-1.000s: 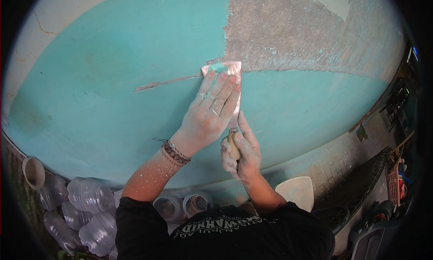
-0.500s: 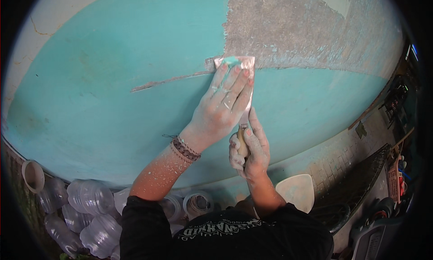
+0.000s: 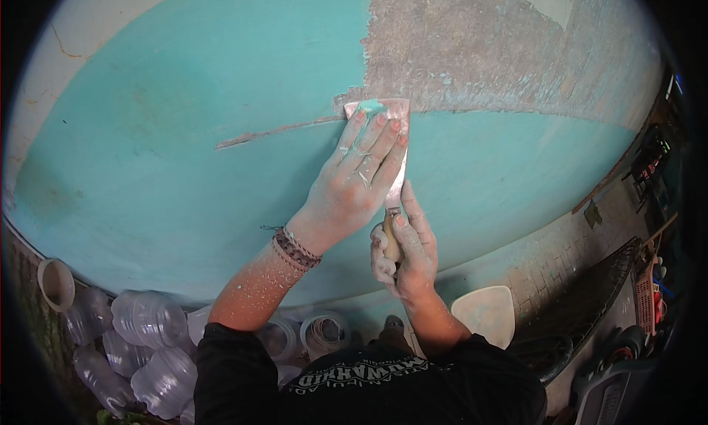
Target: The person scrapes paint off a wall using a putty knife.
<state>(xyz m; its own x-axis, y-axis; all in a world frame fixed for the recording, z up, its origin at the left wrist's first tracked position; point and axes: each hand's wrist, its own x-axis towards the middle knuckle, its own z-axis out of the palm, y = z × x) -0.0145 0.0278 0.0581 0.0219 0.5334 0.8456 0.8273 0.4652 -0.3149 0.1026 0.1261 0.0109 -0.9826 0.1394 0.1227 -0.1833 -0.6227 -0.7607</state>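
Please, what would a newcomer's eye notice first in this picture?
First, the large turquoise surface fills the view, with a rough grey-brown patch at upper right. At the centre, the dusty left hand rests on a metal scraper, whose handle the right hand grips. Clear plastic bottles lie at lower left.

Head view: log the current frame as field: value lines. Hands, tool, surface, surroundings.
tool: scraper, wide metal blade, tan handle
left hand: fingers extended, laid over the blade
right hand: wrapped around the handle
surface: turquoise paint beside a rough grey-brown patch
blade edge: near the patch's lower left
on blade: turquoise residue
lower left: clear plastic containers
lower right: pale rounded panel, kind unclear
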